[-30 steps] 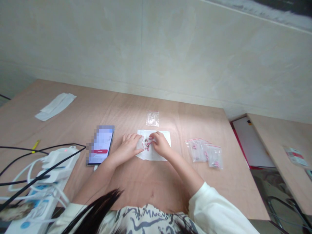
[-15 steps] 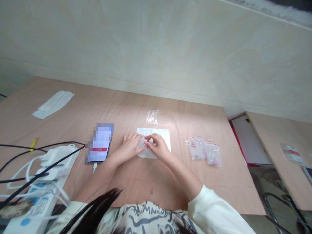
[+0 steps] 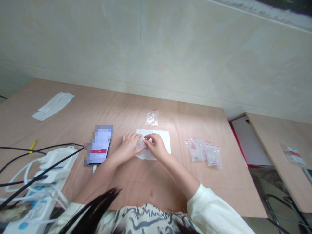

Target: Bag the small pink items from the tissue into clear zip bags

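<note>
Fig. 1. Paired hands working a small clear bag over a paper sheet.
A wooden surface point(image 3: 146, 113) carries a white paper sheet point(image 3: 163, 143) mid-surface, a phone point(image 3: 98, 144) to its left, and 2 pink-marked zip bags point(image 3: 203, 152) to its right. The left hand point(image 3: 128, 146) and right hand point(image 3: 157, 148) both grip a small clear bag point(image 3: 140, 143) above the sheet, with pink contents partly hidden. The step in hand appears to be handling this bag; the next move calls for a fine fingertip pinch.
</note>
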A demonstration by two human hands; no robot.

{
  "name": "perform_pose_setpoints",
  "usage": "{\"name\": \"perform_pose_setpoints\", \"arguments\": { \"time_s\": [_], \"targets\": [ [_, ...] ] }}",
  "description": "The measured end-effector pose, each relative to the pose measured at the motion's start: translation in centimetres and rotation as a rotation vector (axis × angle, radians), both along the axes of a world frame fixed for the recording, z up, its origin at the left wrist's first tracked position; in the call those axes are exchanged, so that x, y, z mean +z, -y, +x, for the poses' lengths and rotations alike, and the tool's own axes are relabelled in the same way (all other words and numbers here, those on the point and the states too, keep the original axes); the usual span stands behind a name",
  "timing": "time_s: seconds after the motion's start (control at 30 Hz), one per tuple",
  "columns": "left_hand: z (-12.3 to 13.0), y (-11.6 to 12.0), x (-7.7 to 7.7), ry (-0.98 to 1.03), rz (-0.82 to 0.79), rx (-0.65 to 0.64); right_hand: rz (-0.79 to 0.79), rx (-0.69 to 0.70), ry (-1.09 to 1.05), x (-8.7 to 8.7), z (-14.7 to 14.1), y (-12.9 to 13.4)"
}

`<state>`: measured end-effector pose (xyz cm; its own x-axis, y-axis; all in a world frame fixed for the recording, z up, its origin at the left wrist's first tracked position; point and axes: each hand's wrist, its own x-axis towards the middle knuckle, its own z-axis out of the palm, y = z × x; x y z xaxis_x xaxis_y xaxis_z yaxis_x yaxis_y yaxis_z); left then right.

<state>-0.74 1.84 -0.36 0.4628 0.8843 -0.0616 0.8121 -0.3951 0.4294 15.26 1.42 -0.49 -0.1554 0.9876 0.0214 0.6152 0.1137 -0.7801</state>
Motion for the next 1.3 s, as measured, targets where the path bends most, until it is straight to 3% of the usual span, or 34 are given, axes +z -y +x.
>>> {"name": "perform_pose_setpoints", "arguments": {
  "time_s": [0.2, 0.47, 0.67, 0.77, 0.93, 1.13, 1.3],
  "targets": [
    [-0.5, 0.2, 0.4, -0.034, 0.02, 0.012, -0.103, -0.076, 0.197, -0.4, -0.6, -0.2],
    [-0.4, 0.1, -0.1, -0.065, 0.006, 0.012, -0.143, -0.068, 0.237, -0.3, -0.9, -0.9],
    [-0.2, 0.0, 0.3, -0.038, 0.006, 0.022, -0.096, 0.016, 0.041, 0.4, -0.9, -0.6],
    [-0.5, 0.0, 0.7, -0.034, -0.013, 0.031, -0.091, 0.008, 0.129, 0.1, -0.7, -1.0],
    [-0.7, -0.1, 0.5, -0.035, -0.028, 0.035, -0.146, 0.104, 0.259, -0.1, -0.5, -1.9],
    [-0.4, -0.2, 0.3, -0.038, -0.051, 0.029, -0.102, 0.231, 0.414, 0.0, -0.3, -2.3],
    [-0.2, -0.2, 0.7, -0.04, -0.06, 0.043, -0.106, 0.147, 0.392, 0.4, -0.4, -2.2]
  ]
}}
